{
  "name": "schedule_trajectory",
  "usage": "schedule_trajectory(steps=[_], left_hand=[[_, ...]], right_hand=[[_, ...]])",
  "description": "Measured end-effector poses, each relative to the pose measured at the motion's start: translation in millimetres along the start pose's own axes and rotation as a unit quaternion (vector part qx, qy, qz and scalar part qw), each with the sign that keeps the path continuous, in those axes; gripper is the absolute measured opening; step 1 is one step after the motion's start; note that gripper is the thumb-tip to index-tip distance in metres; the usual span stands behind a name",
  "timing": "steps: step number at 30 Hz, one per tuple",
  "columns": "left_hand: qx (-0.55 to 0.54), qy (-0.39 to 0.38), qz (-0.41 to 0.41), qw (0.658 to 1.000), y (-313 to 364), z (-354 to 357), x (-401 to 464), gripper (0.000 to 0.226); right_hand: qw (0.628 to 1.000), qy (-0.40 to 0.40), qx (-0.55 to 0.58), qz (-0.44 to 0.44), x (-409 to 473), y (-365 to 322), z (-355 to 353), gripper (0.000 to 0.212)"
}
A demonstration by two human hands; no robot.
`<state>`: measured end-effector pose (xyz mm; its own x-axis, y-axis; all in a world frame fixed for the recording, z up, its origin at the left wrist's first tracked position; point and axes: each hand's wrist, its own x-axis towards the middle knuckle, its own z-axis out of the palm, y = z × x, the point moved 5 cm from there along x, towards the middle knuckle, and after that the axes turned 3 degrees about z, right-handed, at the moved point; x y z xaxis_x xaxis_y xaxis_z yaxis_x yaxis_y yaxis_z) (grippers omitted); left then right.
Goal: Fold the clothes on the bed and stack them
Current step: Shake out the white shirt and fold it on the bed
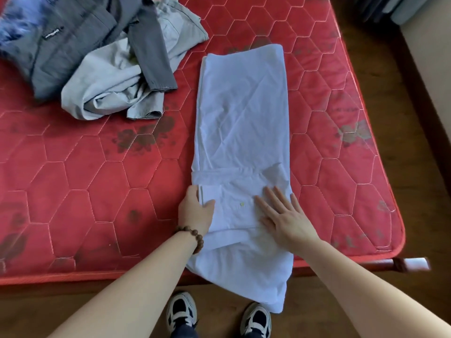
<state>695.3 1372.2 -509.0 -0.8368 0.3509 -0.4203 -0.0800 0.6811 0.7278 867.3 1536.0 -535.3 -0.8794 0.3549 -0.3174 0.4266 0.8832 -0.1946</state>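
A white shirt [241, 123] lies folded into a long strip on the red mattress [97, 186], its near end hanging over the bed's front edge. My left hand [195, 211] grips the strip's left edge, thumb on top of a folded sleeve cuff. My right hand [283, 218] rests flat on the cloth with fingers spread, to the right of a small button. An unfolded heap sits at the far left: a pale grey garment [109, 89], a dark grey jacket [73, 45] and a blue patterned piece [17, 20].
The mattress's right edge [380, 152] and front edge border a wooden floor [415, 118]. My two shoes [181, 311] stand on the floor just below the bed's front edge. A wooden bed-frame corner [402, 264] juts out at the right.
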Motion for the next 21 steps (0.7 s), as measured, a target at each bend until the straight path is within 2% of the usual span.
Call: schedule_trajectory(steps=[2,3,5,6,8,10,14,17,19,21], left_hand=[[0.077,0.053,0.139,0.986,14.0,-17.3,-3.7,0.045],[0.146,0.063,0.238,0.958,20.9,-20.1,-4.6,0.049],[0.301,0.031,0.412,0.859,24.8,-11.2,-5.9,0.052],[0.36,-0.012,0.459,0.812,21.1,-1.6,-4.7,0.054],[0.434,-0.096,0.489,0.75,10.4,18.0,-2.7,0.062],[0.476,-0.134,0.494,0.715,-1.4,34.3,0.6,0.066],[0.5,-0.143,0.51,0.685,-20.8,39.1,18.3,0.062],[0.495,-0.146,0.53,0.672,-28.6,29.3,28.6,0.061],[0.501,-0.157,0.553,0.647,-31.7,21.6,35.4,0.06],[0.506,-0.17,0.58,0.616,-36.6,11.5,44.3,0.057]], right_hand=[[1.0,0.017,-0.003,-0.01,2.0,6.4,-3.5,0.056],[0.999,0.037,-0.007,-0.01,2.9,8.5,-9.5,0.055],[0.998,0.062,-0.025,-0.006,6.4,9.9,-21.2,0.055],[0.997,0.065,-0.032,-0.005,9.4,9.6,-23.0,0.055],[0.997,0.055,-0.045,-0.013,17.4,3.3,-22.3,0.057],[0.997,0.045,-0.047,-0.032,28.7,-9.0,-13.9,0.061],[0.997,0.029,-0.033,-0.057,45.9,-28.3,5.9,0.059],[0.998,0.044,-0.033,0.031,49.2,6.2,2.5,0.06],[0.994,0.027,-0.022,0.102,43.4,44.1,-0.8,0.057],[0.993,0.014,-0.029,0.112,32.8,70.9,-7.2,0.054]])
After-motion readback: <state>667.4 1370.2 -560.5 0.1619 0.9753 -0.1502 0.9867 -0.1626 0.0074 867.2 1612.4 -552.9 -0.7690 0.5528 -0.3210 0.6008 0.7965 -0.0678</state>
